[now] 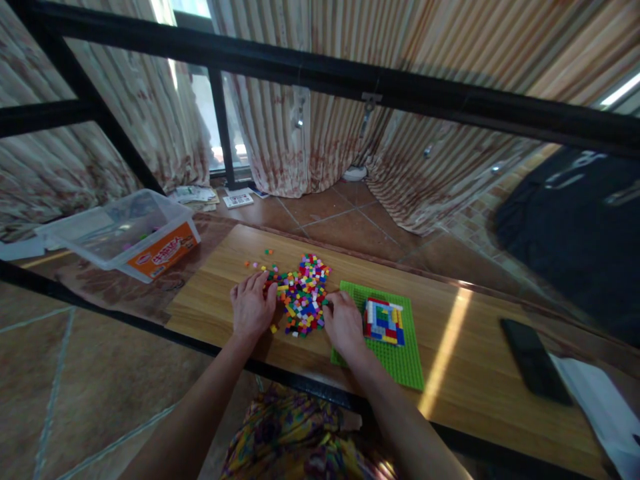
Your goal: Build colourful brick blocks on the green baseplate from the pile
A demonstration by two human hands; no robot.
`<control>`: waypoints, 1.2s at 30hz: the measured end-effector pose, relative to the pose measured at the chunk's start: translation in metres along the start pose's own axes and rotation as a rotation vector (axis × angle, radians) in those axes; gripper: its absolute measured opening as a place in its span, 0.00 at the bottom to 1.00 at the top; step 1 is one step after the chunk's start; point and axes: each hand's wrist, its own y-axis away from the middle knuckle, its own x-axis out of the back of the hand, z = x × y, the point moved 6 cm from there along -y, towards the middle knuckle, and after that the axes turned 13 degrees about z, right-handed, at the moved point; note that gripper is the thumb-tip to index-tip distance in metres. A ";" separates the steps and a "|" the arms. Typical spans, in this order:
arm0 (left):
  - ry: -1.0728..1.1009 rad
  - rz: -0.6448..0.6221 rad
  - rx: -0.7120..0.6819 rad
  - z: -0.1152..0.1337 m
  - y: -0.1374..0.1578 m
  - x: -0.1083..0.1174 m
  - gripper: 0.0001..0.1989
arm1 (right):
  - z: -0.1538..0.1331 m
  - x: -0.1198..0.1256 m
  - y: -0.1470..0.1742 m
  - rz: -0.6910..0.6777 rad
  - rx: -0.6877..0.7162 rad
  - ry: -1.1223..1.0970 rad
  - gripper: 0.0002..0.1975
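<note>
A pile of small multicoloured toy bricks (306,297) lies spread on the wooden board. At its left edge rests my left hand (253,303), fingers apart and tips among the loose bricks, holding nothing that I can see. On the pile's right side, my right hand (345,323) has its thumb and fingertips together at a small dark green brick (327,302). That hand partly covers the left side of a green studded baseplate (400,370). On the baseplate stands a low square build of bricks (384,321), with red, white, blue and yellow pieces on top.
A clear plastic bin (125,233) with an orange label stands left of the board (200,300). To the right lie a dark phone (535,360) and white paper (595,400). A black metal bar (320,63) crosses beyond the board, before striped curtains (280,133).
</note>
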 end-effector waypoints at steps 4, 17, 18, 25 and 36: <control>0.004 -0.004 -0.006 0.000 0.000 0.000 0.20 | -0.001 0.003 0.001 0.038 -0.007 -0.053 0.08; 0.018 0.022 -0.036 -0.003 -0.001 -0.003 0.20 | 0.000 0.028 0.013 0.116 -0.123 -0.471 0.06; 0.020 0.020 -0.036 -0.003 -0.001 -0.003 0.20 | 0.002 0.035 0.015 0.123 -0.142 -0.516 0.06; 0.019 0.021 -0.034 -0.003 -0.001 -0.003 0.20 | 0.050 0.074 0.032 0.206 -0.353 -0.625 0.10; 0.007 0.000 -0.029 0.000 -0.003 0.001 0.20 | 0.114 0.098 0.033 0.325 -0.518 -0.480 0.13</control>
